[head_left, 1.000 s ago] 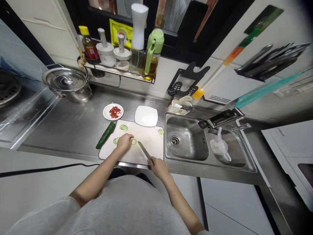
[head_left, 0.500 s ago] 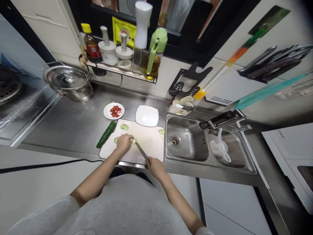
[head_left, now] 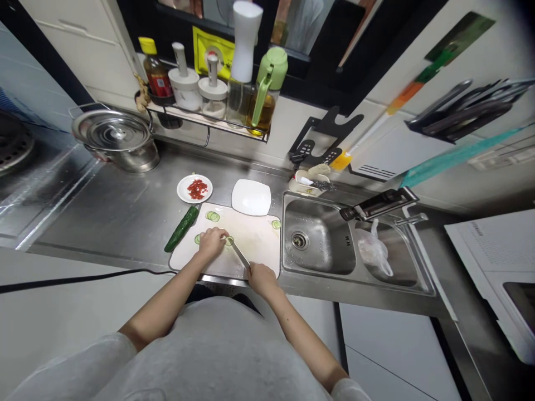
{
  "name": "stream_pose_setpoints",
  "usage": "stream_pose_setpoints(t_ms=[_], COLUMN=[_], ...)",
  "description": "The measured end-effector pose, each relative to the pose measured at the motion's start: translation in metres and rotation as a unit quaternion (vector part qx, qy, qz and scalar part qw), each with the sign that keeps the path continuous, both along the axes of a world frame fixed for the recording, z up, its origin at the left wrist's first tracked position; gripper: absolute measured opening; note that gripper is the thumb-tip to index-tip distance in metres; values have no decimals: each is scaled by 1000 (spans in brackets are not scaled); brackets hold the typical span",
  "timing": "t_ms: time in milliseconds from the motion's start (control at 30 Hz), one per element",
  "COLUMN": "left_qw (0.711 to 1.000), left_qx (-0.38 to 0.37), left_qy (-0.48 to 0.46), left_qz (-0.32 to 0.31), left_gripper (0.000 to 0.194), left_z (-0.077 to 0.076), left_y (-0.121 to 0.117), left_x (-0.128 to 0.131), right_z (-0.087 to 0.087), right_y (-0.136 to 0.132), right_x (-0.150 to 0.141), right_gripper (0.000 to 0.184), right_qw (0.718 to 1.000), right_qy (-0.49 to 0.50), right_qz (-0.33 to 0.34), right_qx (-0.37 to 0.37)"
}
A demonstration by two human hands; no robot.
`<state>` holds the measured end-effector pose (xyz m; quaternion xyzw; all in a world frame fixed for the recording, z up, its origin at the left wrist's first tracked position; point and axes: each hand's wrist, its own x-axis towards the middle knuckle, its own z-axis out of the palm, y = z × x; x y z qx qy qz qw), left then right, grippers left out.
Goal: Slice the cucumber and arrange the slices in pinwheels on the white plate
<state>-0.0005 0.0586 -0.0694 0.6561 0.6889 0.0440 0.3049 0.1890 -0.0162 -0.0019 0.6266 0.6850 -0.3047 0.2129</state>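
In the head view, the person's right hand (head_left: 263,278) is a bit below the middle of the picture, with its fingers wrapped tight around the handle of a knife (head_left: 241,254). The blade points up and to the left, and its tip is right at a thin round cucumber slice (head_left: 229,241) near the middle of the picture. The left hand (head_left: 212,243) is just left of that slice, with its fingers bent and low over the white cutting board (head_left: 254,253). I cannot tell if those fingers pinch the slice or only sit next to it. More slices lie on the board: a little pile (head_left: 212,216) near its top left, some (head_left: 198,239) partly hidden by the left hand, and a few (head_left: 276,224) near its top right corner. A long green cucumber (head_left: 181,229) lies slanted along the left side of the board. Above it, left of the middle, a round white plate (head_left: 183,195) holds small red bits (head_left: 197,189). A white dish (head_left: 251,197) sits at the top edge of the board. A shiny metal sink (head_left: 321,239) is to the right, and a metal pot (head_left: 137,159) with a lid is at the upper left.
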Motion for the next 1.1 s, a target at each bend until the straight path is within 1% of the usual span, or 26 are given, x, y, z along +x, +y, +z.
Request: stream_pose_setpoints(t_ms=[200,400,600,800,1100], left_qw=[1000,1000,1000,1000,1000], left_qx=[1,-2,-4,-3,4], left_qy=[-9,-9,-7,-9,-6], left_qz=[2,0,0,-3,0], left_gripper=[25,26,25,24,27], left_z=[2,0,-1,1,-1], left_y=[-1,0,0,-1,0], left_x=[-1,-2,-2,-3,-3], right_z=[-2,-6,-6,-7,-14], right_y=[3,2,2,-1,-5], right_x=[-7,-8,-9,-10,-7], right_gripper=[34,34,34,34,33], right_qw=[1000,1000,1000,1000,999], right_qy=[-11,-13,-16,-12,-18], right_qz=[3,4,2,3,-2], right_qx=[6,13,12,20,33])
